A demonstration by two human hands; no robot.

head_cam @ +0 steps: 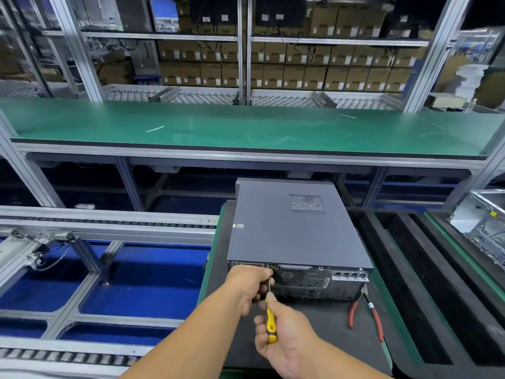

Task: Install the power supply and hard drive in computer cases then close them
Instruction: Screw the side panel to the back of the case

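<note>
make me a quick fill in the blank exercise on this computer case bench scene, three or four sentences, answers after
1. The right hand grips a screwdriver whose handle is black and ____.
2. The gray computer case has its cover ____.
3. The pliers with red handles lie on the mat to the ____ of the hands.
4. The left hand is at the ____ panel of the case.

Missing words: yellow; on; right; rear

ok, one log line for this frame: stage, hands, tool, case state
stage: fastening rear screw | right hand: grips yellow-handled screwdriver | left hand: steadies shaft at closed grey computer case | idle: red-handled pliers
</note>
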